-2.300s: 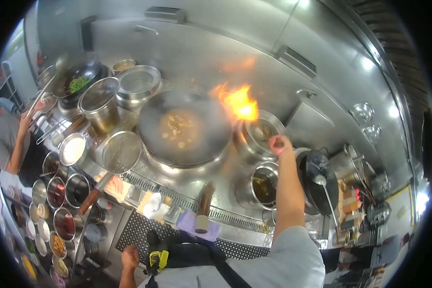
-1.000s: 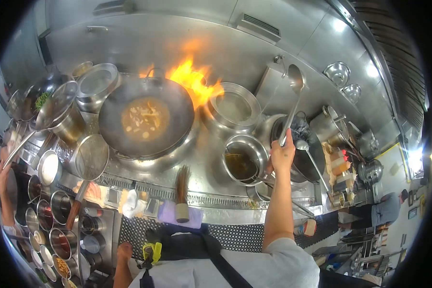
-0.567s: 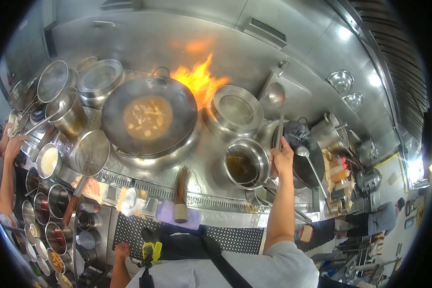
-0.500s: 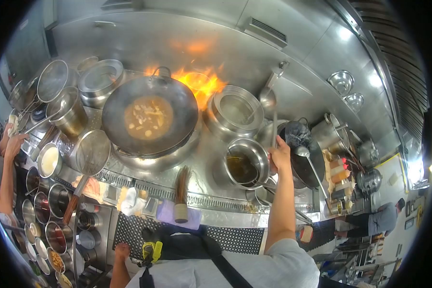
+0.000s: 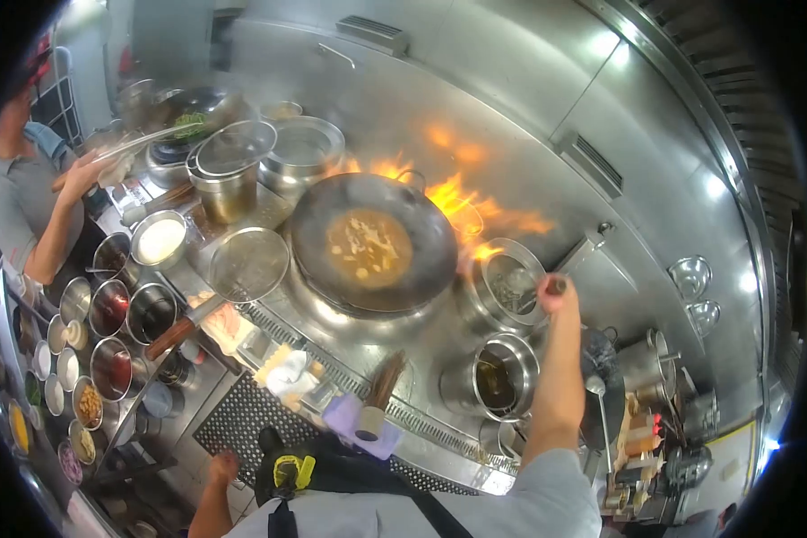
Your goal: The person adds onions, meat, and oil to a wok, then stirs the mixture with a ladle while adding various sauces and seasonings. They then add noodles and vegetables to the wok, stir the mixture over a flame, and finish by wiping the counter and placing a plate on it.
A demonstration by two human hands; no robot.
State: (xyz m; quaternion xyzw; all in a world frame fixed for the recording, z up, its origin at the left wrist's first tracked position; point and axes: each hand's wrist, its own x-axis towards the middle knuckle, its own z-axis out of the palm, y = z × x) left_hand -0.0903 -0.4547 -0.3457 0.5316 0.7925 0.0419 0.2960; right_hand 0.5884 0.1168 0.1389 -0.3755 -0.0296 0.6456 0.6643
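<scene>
One wok (image 5: 430, 247): broth (image 5: 348, 255) w/ pale pcs (image 5: 368, 235); R grip (image 5: 558, 294) holds ladle (image 5: 517, 281) at pot (image 5: 472, 308).

Over there sits a broad, dark wok (image 5: 314, 260), its loop handle at one o'clock, with brownish broth (image 5: 345, 260) and pale chunks (image 5: 368, 238) pooled in its middle. Between three and four o'clock from it stands a round steel pot (image 5: 477, 309), upright and open. A ladle (image 5: 556, 286) is gripped in the right hand (image 5: 558, 298), its bowl seemingly down inside that pot, though blur muddies it.
</scene>
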